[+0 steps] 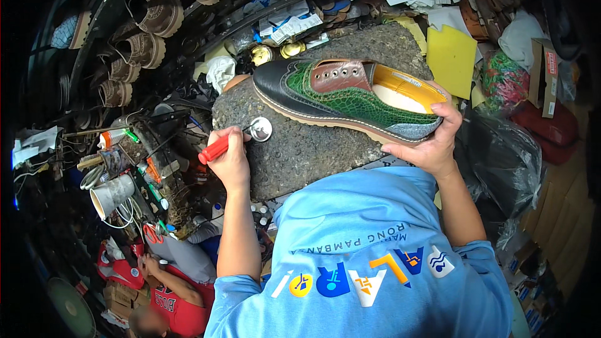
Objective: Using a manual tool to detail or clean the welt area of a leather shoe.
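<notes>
Shoe work on a rough dark stone slab.
Green crocodile-textured leather shoe (350, 97) with black toe cap, brown lace panel, yellow lining and pale sole lies on its side across the grey pitted stone slab (300, 144); the right hand (426, 141) wraps its heel end from below, thumb on the rim. Left hand (230, 156) is closed round a red-handled tool (216, 148) whose round metal wheel head (260, 129) rests on the slab, just beside the toe. Brown shoes (150, 31) crowd racks beyond, and another person in red (178, 303) sits lower left.
</notes>
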The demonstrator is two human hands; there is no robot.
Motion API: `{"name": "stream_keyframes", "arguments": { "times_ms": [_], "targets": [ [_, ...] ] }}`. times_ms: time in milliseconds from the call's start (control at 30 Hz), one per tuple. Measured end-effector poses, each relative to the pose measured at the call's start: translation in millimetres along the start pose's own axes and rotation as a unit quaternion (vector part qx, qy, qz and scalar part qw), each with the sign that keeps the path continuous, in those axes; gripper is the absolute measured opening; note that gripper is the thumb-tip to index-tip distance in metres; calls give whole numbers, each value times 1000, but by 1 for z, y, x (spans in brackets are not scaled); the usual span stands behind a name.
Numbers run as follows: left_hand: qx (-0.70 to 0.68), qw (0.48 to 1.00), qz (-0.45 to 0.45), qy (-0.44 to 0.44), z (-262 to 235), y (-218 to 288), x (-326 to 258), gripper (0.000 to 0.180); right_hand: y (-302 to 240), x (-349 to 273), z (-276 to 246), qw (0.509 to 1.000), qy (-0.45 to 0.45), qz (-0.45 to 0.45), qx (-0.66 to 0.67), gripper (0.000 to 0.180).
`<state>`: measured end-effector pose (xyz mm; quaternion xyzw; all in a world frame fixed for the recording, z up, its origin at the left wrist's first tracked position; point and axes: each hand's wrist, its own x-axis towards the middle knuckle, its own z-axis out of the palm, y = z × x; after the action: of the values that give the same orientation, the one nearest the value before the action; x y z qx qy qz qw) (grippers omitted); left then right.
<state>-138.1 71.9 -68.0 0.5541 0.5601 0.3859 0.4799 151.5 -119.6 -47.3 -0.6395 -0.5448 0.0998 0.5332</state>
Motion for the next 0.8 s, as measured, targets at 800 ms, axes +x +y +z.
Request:
{"name": "stream_keyframes", "arguments": {
  "times_ms": [800],
  "targets": [
    [-250, 912, -14, -324, 137, 76, -69, 9, 17, -11, -6, 996, 19, 83, -35, 104]
  ]
}}
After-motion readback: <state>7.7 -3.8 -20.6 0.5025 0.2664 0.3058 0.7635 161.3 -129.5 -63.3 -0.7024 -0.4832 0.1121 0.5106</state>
